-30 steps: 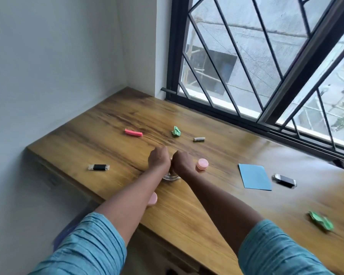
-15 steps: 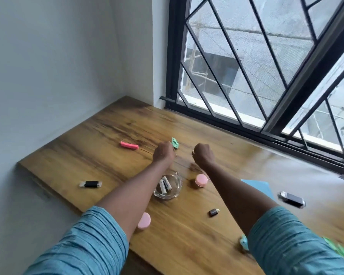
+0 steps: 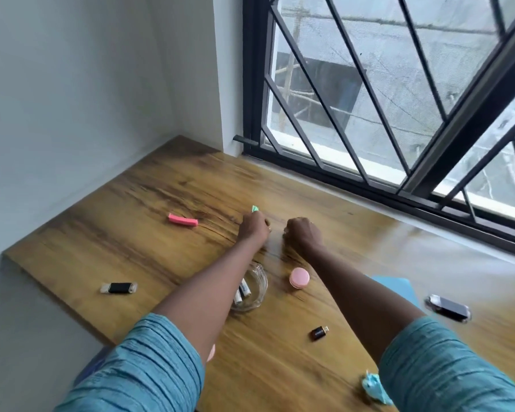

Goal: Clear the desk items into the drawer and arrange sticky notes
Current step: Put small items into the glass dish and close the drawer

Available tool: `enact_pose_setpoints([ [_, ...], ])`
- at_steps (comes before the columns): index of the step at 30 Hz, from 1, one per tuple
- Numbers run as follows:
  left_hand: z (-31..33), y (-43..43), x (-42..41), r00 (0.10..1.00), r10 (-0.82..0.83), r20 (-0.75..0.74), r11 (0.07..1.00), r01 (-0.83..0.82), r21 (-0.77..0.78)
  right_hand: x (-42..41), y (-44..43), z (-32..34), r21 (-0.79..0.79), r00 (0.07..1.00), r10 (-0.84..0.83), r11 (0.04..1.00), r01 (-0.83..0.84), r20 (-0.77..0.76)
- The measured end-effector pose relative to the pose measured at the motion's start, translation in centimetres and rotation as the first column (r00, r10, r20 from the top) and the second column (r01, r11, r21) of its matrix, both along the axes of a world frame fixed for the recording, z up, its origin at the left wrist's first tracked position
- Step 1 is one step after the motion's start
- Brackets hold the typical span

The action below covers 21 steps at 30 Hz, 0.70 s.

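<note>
Both hands were curled into fists over the table (image 3: 149,233), the left hand (image 3: 254,226) closed on a green crumpled note (image 3: 255,208), the right hand (image 3: 303,233) near it, contents hidden.

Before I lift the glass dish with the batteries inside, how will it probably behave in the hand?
The glass dish looks thick-walled, so probably heavy for its size and fragile if dropped. Its smooth clear wall may be slippery. The batteries lie loose inside it and would likely roll if it tilts.
</note>
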<state>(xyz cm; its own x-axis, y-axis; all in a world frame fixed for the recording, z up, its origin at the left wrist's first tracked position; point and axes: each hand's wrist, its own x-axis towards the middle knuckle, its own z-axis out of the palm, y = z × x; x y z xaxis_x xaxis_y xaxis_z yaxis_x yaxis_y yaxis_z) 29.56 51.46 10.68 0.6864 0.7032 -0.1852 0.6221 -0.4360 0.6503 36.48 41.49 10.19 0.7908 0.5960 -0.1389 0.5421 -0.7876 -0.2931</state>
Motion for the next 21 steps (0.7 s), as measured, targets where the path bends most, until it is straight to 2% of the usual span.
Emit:
enact_pose_setpoints([
  [4, 0.8, 0.6, -2.7, 1.0, -0.03, 0.002, 0.998, 0.029, 0.057, -2.8, 0.1, 1.1, 0.141, 0.981, -0.126, 0.979, 0.146, -0.146],
  [8, 1.9, 1.3, -6.1, 1.0, -0.018, 0.008, 0.997, 0.017, 0.073, -6.5, 0.7, 2.6, 0.256, 0.978, -0.082, 0.958, 0.13, -0.192],
  [14, 1.7, 0.7, -11.0, 1.0, 0.001, 0.003, 0.998, -0.002, 0.07, -11.2, 0.5, 2.5, 0.179, 0.983, 0.002, 0.983, 0.031, -0.182],
  [21, 0.4, 0.1, -14.3, 0.999, -0.035, -0.004, 0.996, 0.036, 0.077, -14.8, -1.0, 1.2, 0.128, 1.0, 0.02, 0.992, -0.018, -0.017],
])
